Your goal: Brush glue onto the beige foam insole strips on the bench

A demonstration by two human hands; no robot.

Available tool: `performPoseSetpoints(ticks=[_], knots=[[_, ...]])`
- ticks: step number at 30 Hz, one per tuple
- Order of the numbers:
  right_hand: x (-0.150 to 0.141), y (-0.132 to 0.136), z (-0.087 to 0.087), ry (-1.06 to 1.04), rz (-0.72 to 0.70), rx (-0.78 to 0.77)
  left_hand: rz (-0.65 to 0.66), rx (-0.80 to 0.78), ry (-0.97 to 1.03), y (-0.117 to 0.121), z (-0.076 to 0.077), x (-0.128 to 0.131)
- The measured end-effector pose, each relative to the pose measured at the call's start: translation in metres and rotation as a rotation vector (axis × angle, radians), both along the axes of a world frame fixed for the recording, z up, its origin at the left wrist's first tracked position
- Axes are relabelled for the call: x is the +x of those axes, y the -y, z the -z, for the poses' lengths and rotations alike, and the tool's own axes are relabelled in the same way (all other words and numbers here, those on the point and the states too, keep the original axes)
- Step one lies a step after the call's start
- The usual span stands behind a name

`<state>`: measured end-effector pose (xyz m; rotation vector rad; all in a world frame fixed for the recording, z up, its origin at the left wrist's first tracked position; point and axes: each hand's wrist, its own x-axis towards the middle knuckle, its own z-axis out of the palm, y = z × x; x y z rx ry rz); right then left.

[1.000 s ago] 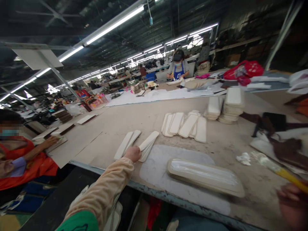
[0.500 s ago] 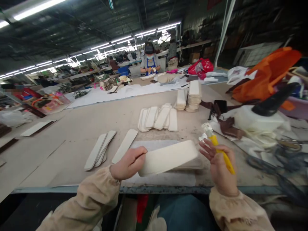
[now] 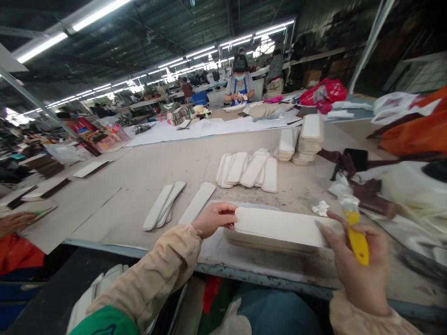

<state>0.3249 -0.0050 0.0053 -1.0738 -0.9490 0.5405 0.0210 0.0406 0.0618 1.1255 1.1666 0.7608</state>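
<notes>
A long off-white rounded panel (image 3: pixel 275 224) lies level over a stack of like panels (image 3: pixel 265 244) close to the table's front edge. My left hand (image 3: pixel 217 219) pinches its left end between thumb and fingers. At the other end, my right hand (image 3: pixel 365 260) has its thumb and fingertips at the panel. The same hand grips a brush (image 3: pixel 356 237) with a yellow handle, its bristles coated in white paste and pointing away from me. A white paste blob (image 3: pixel 320 208) sits just beyond the panel's right end. Whether the panel touches the stack, I cannot tell.
Overlapping panels (image 3: pixel 244 170) lie mid-table, with taller stacks (image 3: pixel 309 139) behind. More panels (image 3: pixel 162 204) rest to the left. Brown straps (image 3: pixel 366 197) and a white container (image 3: pixel 412 190) crowd the right. A co-worker (image 3: pixel 240 86) sits opposite; another person's hand (image 3: pixel 16 223) shows at far left.
The panel, tilted in my left hand before, is now level over the stack. My right hand has come to its right end, still holding the brush. The view has turned left.
</notes>
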Motion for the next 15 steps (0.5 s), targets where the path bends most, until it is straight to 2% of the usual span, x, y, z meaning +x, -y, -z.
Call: performPoseSetpoints(ticks=[4, 9, 12, 15], knots=[[-0.002, 0.005, -0.005, -0.016, -0.063, -0.047, -0.140, 0.043, 0.057, 0.010, 0.002, -0.006], [-0.013, 0.013, -0.013, -0.047, -0.092, -0.092, -0.254, 0.174, -0.016, 0.021, -0.005, -0.014], [-0.022, 0.017, -0.019, -0.027, -0.160, -0.070, -0.425, 0.246, -0.070, 0.020, -0.010, -0.040], [-0.026, 0.020, -0.022, -0.013, -0.166, -0.050, -0.679, 0.304, -0.217, 0.017, -0.009, -0.085]])
